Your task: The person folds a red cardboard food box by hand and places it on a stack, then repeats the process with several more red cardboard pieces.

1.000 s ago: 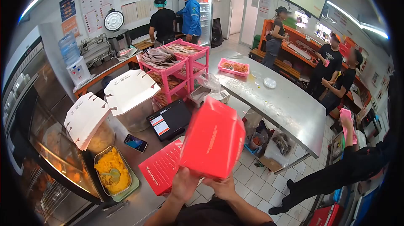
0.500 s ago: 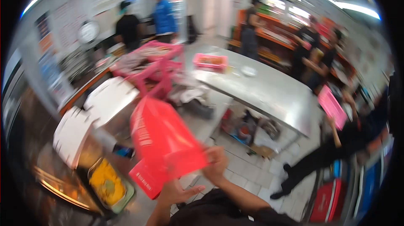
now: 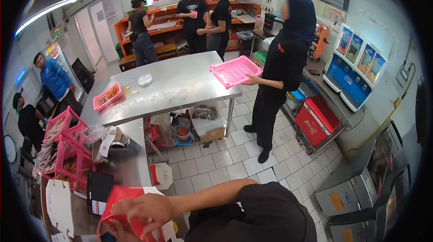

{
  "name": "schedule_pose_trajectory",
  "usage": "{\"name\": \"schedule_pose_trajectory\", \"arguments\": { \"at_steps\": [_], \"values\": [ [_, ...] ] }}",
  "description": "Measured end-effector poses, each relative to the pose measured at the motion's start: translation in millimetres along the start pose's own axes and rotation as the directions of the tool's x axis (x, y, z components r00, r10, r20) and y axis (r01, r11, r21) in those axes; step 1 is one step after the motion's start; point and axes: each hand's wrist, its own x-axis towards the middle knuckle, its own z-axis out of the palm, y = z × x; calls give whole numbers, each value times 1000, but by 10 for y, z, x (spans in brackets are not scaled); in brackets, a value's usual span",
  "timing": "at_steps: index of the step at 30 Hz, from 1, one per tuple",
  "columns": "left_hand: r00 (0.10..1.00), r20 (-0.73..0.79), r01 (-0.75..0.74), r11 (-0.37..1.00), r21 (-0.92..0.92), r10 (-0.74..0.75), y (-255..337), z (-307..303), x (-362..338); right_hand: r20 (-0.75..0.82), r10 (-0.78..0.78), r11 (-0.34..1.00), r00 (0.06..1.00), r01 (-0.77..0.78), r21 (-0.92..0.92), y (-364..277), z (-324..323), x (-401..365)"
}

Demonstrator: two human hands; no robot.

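A folded red carton (image 3: 118,199) is at the lower left, partly covered by my hands. My right hand (image 3: 146,206) lies over its top with bent, slightly spread fingers touching the red card. Lower down, my left hand (image 3: 121,232) is mostly behind the carton and my right hand, and what its fingers do is hidden. White card pieces (image 3: 57,208) stand left of the carton. A black tablet (image 3: 100,188) rests just behind it, close to a small printer (image 3: 118,142) with a paper strip.
Pink crates (image 3: 67,165) of food stand on the left. A steel table (image 3: 180,77) holds a pink tray (image 3: 108,96) of food. A person (image 3: 282,70) stands to its right holding a pink basket (image 3: 234,71); other people are farther back. A red cooler (image 3: 318,120) sits right.
The view has swung right. The red carton is lower and farther left in view, and my right hand has moved from its edge to over its top.
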Motion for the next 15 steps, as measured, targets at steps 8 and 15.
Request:
{"name": "schedule_pose_trajectory", "arguments": {
  "at_steps": [8,15],
  "values": [
    [877,478,59,998,-8,-48,-362,-386,303,67,382,924,922,-381,-27,-145,-226,220],
    [898,306,378,909,-174,-315,143,-267,3,345,312,932,885,-355,68,-134,-409,209]
  ]
}}
